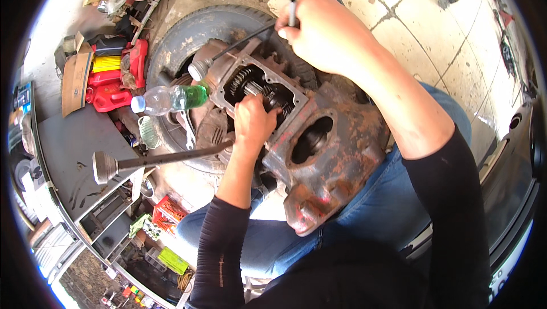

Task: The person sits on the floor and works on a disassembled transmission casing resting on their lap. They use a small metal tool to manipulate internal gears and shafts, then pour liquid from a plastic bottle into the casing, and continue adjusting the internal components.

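Observation:
A rusty gearbox housing [347, 138] lies tilted between my legs, with gears and a shaft [253, 88] showing through its rectangular opening. My left hand [253, 121] reaches in over the opening's near edge, its fingers curled down against the gears. The fingertips and whatever they grip are hidden. Above the far right side of the opening, my right hand [307, 29] is closed around a metal tool with a short silver tube end [293, 12]. A thin dark rod [245, 40] runs from this hand toward a round pale metal end [198, 70].
A tyre [185, 29] lies behind the housing. Near it are a plastic bottle [171, 99] with green liquid, a wrench [187, 129] and a long bar with a thick cylindrical end [105, 167]. Red jerrycans [111, 97] stand left; a car [507, 189] is at right.

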`<state>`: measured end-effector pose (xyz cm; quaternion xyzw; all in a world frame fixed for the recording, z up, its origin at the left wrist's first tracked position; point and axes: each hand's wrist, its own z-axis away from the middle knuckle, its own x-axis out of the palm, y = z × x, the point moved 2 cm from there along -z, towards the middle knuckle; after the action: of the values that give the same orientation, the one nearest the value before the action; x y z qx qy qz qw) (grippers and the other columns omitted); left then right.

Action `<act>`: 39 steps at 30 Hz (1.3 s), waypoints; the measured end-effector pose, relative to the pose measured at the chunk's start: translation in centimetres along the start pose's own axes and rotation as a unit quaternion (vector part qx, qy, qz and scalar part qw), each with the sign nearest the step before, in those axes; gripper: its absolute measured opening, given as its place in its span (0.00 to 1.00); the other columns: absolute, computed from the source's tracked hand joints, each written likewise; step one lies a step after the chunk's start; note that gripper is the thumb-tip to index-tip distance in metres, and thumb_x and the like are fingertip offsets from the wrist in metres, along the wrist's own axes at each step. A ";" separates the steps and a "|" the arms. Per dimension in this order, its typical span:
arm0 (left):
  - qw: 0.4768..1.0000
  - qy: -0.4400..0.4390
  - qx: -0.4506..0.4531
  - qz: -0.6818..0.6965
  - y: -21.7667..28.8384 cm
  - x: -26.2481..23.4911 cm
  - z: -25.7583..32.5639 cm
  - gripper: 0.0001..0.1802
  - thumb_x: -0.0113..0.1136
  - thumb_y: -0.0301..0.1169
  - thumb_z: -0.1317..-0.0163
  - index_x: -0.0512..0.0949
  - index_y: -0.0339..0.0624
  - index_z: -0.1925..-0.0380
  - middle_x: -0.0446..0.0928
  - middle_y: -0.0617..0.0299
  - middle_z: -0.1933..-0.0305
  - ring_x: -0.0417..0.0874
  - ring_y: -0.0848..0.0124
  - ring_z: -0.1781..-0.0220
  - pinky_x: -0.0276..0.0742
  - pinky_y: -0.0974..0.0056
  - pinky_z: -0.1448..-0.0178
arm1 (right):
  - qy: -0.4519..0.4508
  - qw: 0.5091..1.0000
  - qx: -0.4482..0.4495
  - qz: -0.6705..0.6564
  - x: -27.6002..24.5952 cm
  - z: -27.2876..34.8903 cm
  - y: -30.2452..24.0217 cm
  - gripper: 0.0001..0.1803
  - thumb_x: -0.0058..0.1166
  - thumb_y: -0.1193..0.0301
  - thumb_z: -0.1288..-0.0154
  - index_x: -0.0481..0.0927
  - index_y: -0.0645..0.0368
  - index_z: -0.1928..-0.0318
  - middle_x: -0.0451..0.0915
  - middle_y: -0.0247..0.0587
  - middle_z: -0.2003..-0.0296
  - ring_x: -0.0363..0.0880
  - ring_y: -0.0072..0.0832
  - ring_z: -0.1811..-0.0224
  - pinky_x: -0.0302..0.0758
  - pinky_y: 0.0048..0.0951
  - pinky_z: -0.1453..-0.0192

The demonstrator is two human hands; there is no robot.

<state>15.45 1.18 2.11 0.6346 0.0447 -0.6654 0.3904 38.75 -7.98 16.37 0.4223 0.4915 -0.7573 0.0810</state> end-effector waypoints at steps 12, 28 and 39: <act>1.000 -0.014 -0.010 0.021 0.4 -0.1 0.3 0.15 0.82 0.29 0.48 0.84 0.31 0.68 0.84 0.44 0.63 0.87 0.41 0.59 0.81 0.45 0.51 | 0.122 0.991 0.052 0.032 -3.7 0.3 2.2 0.09 0.66 0.68 0.25 0.90 0.58 0.50 0.89 0.46 0.66 0.86 0.35 0.65 0.80 0.38 0.54; 0.998 0.009 0.008 0.057 0.0 -0.5 1.0 0.15 0.78 0.26 0.48 0.85 0.32 0.62 0.82 0.46 0.60 0.84 0.42 0.57 0.80 0.44 0.48 | 0.039 0.997 0.061 -0.023 -3.0 -0.3 2.3 0.13 0.61 0.68 0.19 0.88 0.65 0.45 0.88 0.35 0.61 0.81 0.19 0.57 0.74 0.25 0.49; 0.966 -0.083 -0.142 0.199 1.8 -3.8 9.7 0.14 0.76 0.25 0.39 0.81 0.36 0.57 0.82 0.50 0.62 0.84 0.53 0.66 0.80 0.53 0.61 | 0.067 0.997 0.049 -0.011 -1.8 0.4 3.3 0.11 0.62 0.70 0.19 0.89 0.61 0.45 0.77 0.23 0.72 0.62 0.11 0.73 0.60 0.21 0.67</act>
<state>8.17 -3.66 8.09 0.5113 -0.0207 -0.6114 0.6037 41.47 -10.46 15.53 0.4698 0.4630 -0.7514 0.0187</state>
